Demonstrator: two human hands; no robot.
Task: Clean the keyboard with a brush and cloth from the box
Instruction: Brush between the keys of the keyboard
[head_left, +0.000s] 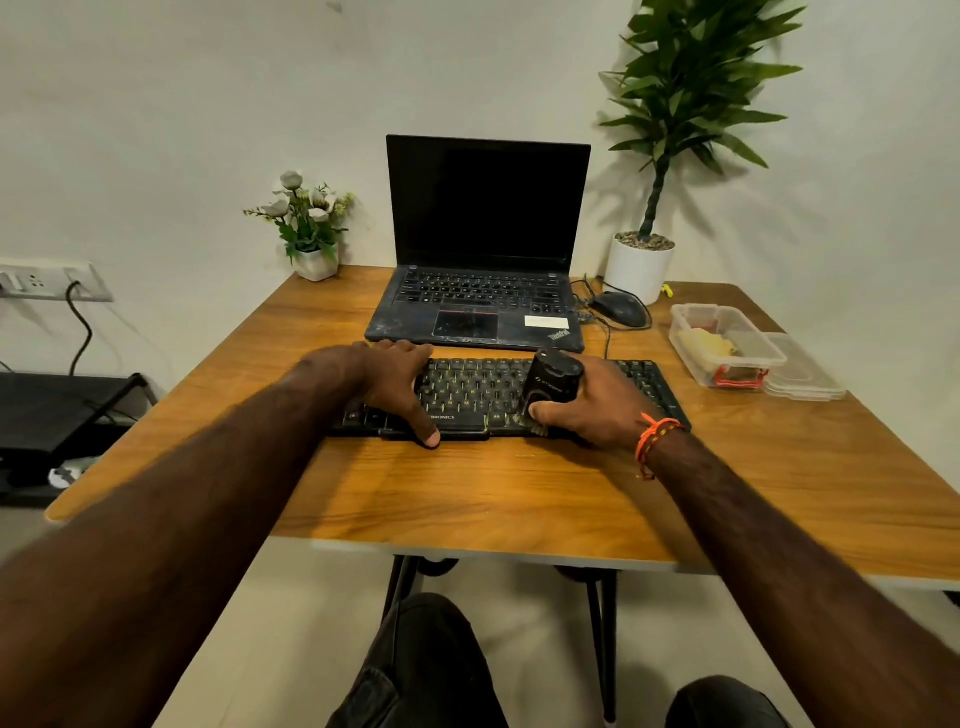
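A black keyboard (644, 382) lies across the middle of the wooden table (519, 488). My left hand (387, 382) grips its left part, thumb hooked over the front edge and fingers over the back. My right hand (597, 402) holds a stubby black brush (551, 384) upright, with its pale bristles down on the keys right of centre. A clear plastic box (727, 345) stands at the right, holding a yellowish cloth (709, 344) and a red item.
The box's lid (808, 379) lies beside the box. Behind the keyboard are an open black laptop (483, 249) and a wired mouse (621, 307). A potted plant (641, 267) and a small flower pot (314, 260) stand at the back by the wall.
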